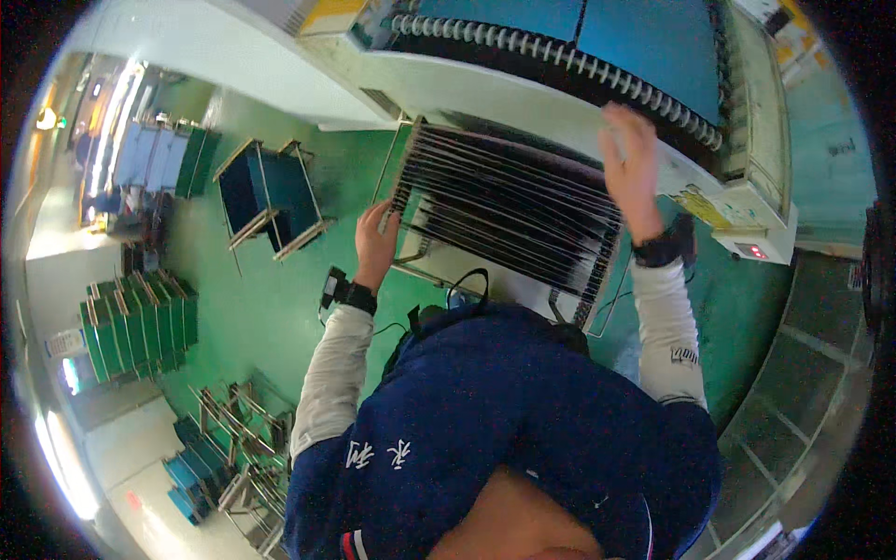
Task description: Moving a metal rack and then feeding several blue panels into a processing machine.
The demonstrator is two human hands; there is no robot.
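A slotted rack (408, 177) stands in front of me, with many thin dark panels (509, 201) on edge in its slots. My left hand (376, 247) is at the rack's left slotted side, its fingers stretched out and resting against it. My right hand (631, 163) is raised above the rack's far right corner, slightly blurred, with fingers extended and nothing visible in them. Beyond it runs a row of pale rollers (560, 58) at the edge of a machine (523, 93). Blue sheet-like surface (653, 37) shows behind the rollers.
A framed rack with dark panels (271, 196) stands on the green floor (252, 317) to the left. Farther left are green panel racks (140, 322). Metal frames (238, 425) crowd the lower left. A small red display (751, 251) sits on the machine's right corner.
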